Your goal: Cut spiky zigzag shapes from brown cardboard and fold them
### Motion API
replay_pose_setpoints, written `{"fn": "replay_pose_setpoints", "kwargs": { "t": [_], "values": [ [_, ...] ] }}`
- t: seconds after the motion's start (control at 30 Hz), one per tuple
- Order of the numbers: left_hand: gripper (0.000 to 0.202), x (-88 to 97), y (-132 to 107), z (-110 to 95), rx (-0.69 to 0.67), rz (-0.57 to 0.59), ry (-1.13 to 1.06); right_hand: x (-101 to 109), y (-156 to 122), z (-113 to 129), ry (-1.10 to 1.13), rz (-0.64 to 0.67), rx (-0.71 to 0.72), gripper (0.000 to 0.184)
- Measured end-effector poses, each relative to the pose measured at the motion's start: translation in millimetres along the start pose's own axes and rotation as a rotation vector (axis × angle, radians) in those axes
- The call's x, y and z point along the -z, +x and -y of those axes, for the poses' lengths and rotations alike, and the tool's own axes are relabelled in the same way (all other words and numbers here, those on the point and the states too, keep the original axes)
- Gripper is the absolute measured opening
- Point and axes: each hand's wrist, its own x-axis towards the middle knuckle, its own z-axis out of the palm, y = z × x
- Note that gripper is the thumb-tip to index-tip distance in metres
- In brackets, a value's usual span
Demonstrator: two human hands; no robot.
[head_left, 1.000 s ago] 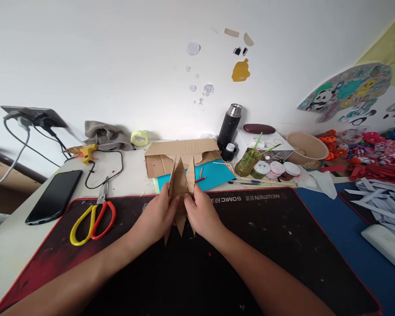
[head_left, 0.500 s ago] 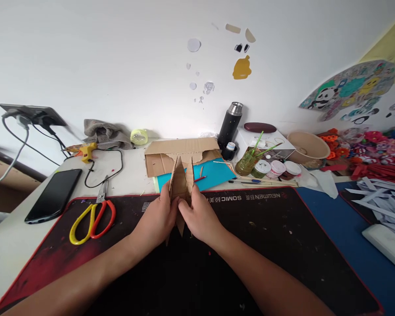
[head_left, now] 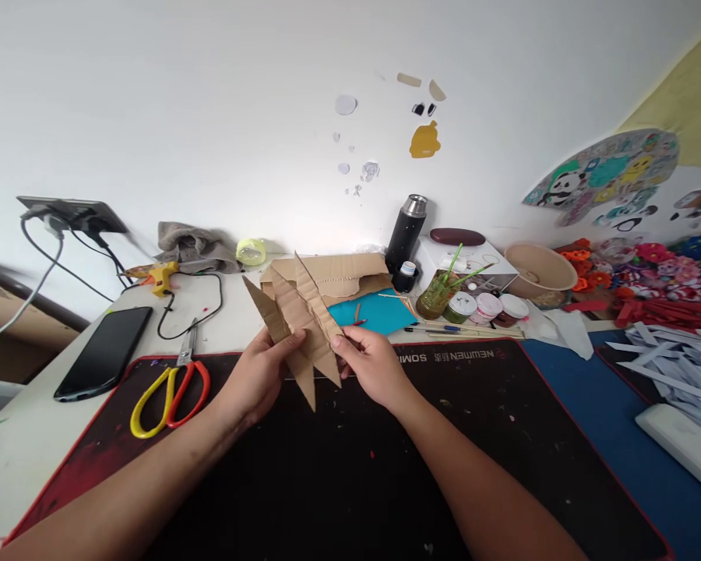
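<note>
Pointed strips of brown cardboard are fanned out above the black desk mat, their sharp tips pointing up and down. My left hand grips them from the left, thumb lying across the front. My right hand pinches the rightmost strip between thumb and fingers. Whether the strips are joined at the middle I cannot tell. Behind them lies a larger folded cardboard piece, partly covered by the strips, and a blue sheet with a small red pencil on it.
Scissors with yellow and red handles lie left on the mat, beside a phone. A yellow glue gun with its cord sits behind. Towards the back right stand a black thermos, paint jars and a brush jar.
The cardboard strips have turned from nearly edge-on to a fanned, left-leaning spread facing me. My hands have moved apart, the left one leftward and the right one rightward. The view has shifted slightly.
</note>
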Motion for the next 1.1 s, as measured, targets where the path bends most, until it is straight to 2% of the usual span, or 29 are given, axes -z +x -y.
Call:
{"fn": "replay_pose_setpoints", "kwargs": {
  "t": [0.1,0.2,0.27,0.33,0.4,0.47,0.53,0.6,0.67,0.73,0.9,1.0,1.1],
  "values": [
    [0.057,9.9,3.6,-10.9,0.064,0.069,0.086,11.9,3.6,1.4,-0.045,0.015,-0.004,0.035],
    [0.054,24.6,9.1,-33.1,0.076,0.133,0.111,24.1,5.9,5.4,-0.143,0.028,0.031,0.034],
    [0.057,36.6,12.5,-51.4,0.018,0.075,0.127,29.2,6.0,7.8,-0.237,0.027,0.088,0.033],
    [0.058,48.5,15.3,-67.7,-0.042,0.029,0.233,30.9,4.8,9.3,-0.301,0.060,0.116,0.031],
    [0.063,57.5,17.6,-78.0,0.003,0.035,0.408,29.9,2.9,9.9,-0.329,0.117,0.100,0.030],
    [0.061,62.1,20.1,-80.3,0.087,0.109,0.583,27.7,1.0,9.6,-0.339,0.172,0.065,0.030],
    [0.049,62.6,23.1,-75.9,0.108,0.230,0.722,25.9,0.1,8.6,-0.348,0.212,0.035,0.030],
    [0.039,61.1,25.9,-67.9,0.091,0.351,0.792,25.3,0.6,7.0,-0.356,0.218,0.014,0.029],
    [0.036,59.8,27.6,-60.3,0.098,0.415,0.777,26.4,2.1,5.6,-0.327,0.196,0.005,0.027],
    [0.035,59.0,27.4,-55.9,0.104,0.388,0.701,28.8,4.1,5.0,-0.211,0.152,-0.018,0.029],
    [0.036,55.7,21.9,-58.1,0.084,0.174,0.426,35.5,6.8,6.4,0.181,0.025,-0.135,0.049],
    [0.039,50.5,18.4,-58.2,0.106,0.136,0.401,34.8,6.6,6.5,0.219,0.023,-0.152,0.050],
    [0.041,44.5,15.9,-54.2,0.110,0.129,0.372,30.7,6.3,4.8,0.164,0.001,-0.136,0.044]
  ]
}}
